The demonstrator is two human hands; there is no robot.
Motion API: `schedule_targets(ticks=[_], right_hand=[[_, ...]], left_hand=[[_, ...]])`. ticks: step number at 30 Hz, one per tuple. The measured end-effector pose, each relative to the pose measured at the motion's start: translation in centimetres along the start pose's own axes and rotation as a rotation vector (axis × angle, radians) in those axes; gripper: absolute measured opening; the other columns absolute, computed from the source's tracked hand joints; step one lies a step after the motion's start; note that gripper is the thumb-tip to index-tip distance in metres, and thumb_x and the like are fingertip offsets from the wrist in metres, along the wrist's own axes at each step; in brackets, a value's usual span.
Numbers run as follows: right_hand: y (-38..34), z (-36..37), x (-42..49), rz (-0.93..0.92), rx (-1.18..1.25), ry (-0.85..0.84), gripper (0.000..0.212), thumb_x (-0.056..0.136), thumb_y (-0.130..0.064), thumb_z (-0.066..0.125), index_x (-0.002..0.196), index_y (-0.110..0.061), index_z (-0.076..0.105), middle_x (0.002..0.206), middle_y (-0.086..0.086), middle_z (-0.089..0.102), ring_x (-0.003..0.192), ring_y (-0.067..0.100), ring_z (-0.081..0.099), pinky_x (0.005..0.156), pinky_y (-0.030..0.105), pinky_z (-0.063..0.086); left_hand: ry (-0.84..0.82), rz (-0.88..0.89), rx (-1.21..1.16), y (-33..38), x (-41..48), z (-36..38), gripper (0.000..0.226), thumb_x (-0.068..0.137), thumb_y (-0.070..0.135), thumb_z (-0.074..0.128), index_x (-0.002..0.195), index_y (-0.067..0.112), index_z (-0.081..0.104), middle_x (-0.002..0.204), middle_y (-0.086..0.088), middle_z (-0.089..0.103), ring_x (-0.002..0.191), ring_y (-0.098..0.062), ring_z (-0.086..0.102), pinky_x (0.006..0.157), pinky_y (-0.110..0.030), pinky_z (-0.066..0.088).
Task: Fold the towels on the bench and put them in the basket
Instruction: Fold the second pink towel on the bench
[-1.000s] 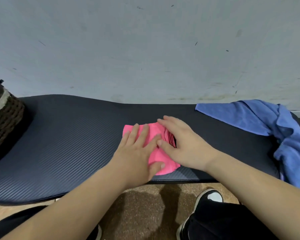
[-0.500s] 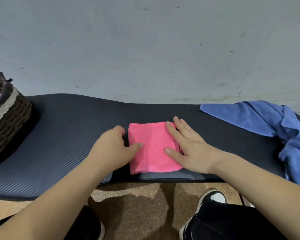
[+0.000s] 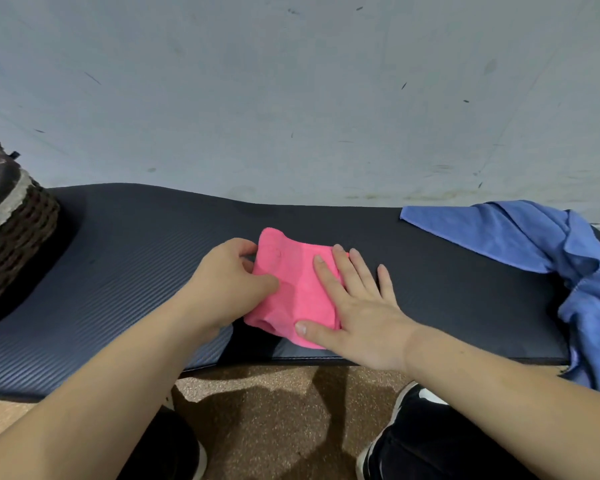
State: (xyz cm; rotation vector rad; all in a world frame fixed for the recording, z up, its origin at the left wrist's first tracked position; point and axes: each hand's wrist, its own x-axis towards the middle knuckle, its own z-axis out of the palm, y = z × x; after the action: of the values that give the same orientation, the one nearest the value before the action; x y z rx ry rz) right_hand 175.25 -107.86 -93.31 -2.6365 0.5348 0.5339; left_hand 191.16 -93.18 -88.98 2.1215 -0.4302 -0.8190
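Right, the pink towel [image 3: 298, 289] lies folded small at the middle of the counter [image 3: 136, 254], close to its near edge. Its longer side runs from near to far and leans a little left at the far end. The left grip [image 3: 222, 282] has it by the left edge — fingers curled under the cloth, thumb on top, pinching the layers. The right grip [image 3: 357, 306] lies flat on the towel's right side, fingers straight and spread, pressing it down.

What the coming move turns on, I'd say, is the basket [image 3: 18, 230]. It stands at the left end of the counter, well apart from the towel, on the side of the left grip, which is plainly the nearer of the two. So the carry looks to run leftward, and the flat right grip would have to lift off or slide under first. The blue towel [image 3: 520, 237] lies rumpled at the right end, hanging over the edge — not yet folded.
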Motion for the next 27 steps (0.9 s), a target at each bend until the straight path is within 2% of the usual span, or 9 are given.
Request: schedule_targets(ticks=[3,5,8,11,13,16,20,24,27], right_hand=[[0.1,-1.2,-0.1,-0.020,0.127,0.036,0.099,0.085,-0.087,0.034,0.161,-0.042,-0.010,0.168,-0.012,-0.025,0.152,0.011,-0.031,0.124,0.054,-0.014],[0.7,-2.1,0.1,-0.006,0.242,0.159,0.084,0.088,-0.081,0.040,0.160,-0.040,0.023,0.170,-0.006,0.008,0.157,0.015,-0.004,0.126,0.049,0.003],[1.9,-3.1,0.1,0.056,0.465,0.347,0.046,0.096,-0.067,0.039,0.119,-0.040,0.068,0.132,-0.007,0.054,0.136,0.017,0.037,0.116,0.035,0.029],[2.6,-3.4,-0.1,0.092,0.550,0.291,0.040,0.105,-0.052,0.039,0.076,-0.037,0.062,0.111,-0.005,0.055,0.120,0.016,0.039,0.107,0.029,0.029],[2.8,-3.4,0.0,0.102,0.524,0.274,0.046,0.107,-0.048,0.038,0.068,-0.033,0.057,0.109,-0.005,0.053,0.118,0.019,0.037,0.103,0.027,0.027],[3.5,-3.0,0.3,0.102,0.529,0.262,0.042,0.107,-0.046,0.040,0.077,-0.030,0.064,0.109,-0.007,0.051,0.117,0.017,0.037,0.103,0.027,0.027],[3.9,-2.6,0.6,0.070,0.509,0.281,0.034,0.104,-0.050,0.045,0.109,-0.034,0.074,0.112,-0.009,0.049,0.116,0.015,0.035,0.104,0.024,0.027],[3.9,-2.4,1.0,0.077,0.506,0.312,0.033,0.101,-0.055,0.047,0.111,-0.037,0.074,0.109,-0.011,0.048,0.114,0.015,0.036,0.106,0.028,0.031],[3.9,-2.4,1.2,0.078,0.511,0.342,0.035,0.100,-0.056,0.048,0.109,-0.034,0.074,0.110,-0.009,0.051,0.115,0.017,0.038,0.106,0.029,0.033]], left_hand=[[0.018,0.022,0.019,0.4,-0.1,-0.4,0.026,0.081,0.006,0.072,0.102,0.021,0.072,0.086,0.002,0.078,0.080,-0.017,0.075,0.073,-0.040,0.065],[0.101,0.154,0.235,0.8,-0.4,-0.3,0.033,0.079,0.012,0.070,0.109,0.025,0.069,0.089,0.007,0.072,0.083,-0.012,0.069,0.072,-0.037,0.060],[0.163,0.378,0.490,1.8,-1.4,0.9,0.040,0.080,0.019,0.065,0.119,0.025,0.062,0.095,0.008,0.054,0.084,-0.012,0.055,0.071,-0.032,0.049],[0.123,0.477,0.584,2.8,-2.5,3.7,0.031,0.084,0.026,0.063,0.115,0.024,0.056,0.100,0.006,0.045,0.083,-0.022,0.056,0.073,-0.041,0.053],[0.083,0.503,0.663,3.1,-3.0,5.6,0.025,0.088,0.035,0.064,0.106,0.022,0.053,0.102,0.005,0.041,0.082,-0.022,0.054,0.069,-0.038,0.050],[0.021,0.498,0.676,2.6,-2.7,7.1,0.032,0.094,0.046,0.062,0.106,0.017,0.054,0.105,0.002,0.045,0.086,-0.022,0.055,0.072,-0.034,0.045],[-0.039,0.569,0.624,2.1,-1.6,5.9,0.016,0.096,0.023,0.061,0.109,0.015,0.065,0.101,0.001,0.057,0.096,-0.022,0.057,0.087,-0.040,0.047],[-0.004,0.485,0.658,1.4,-1.3,5.0,0.056,0.088,0.047,0.071,0.139,0.035,0.053,0.131,0.011,0.045,0.119,-0.016,0.046,0.097,-0.040,0.049],[-0.027,0.461,0.674,0.7,-1.1,6.3,0.066,0.087,0.053,0.068,0.147,0.035,0.046,0.140,0.010,0.036,0.122,-0.020,0.041,0.098,-0.041,0.049]])
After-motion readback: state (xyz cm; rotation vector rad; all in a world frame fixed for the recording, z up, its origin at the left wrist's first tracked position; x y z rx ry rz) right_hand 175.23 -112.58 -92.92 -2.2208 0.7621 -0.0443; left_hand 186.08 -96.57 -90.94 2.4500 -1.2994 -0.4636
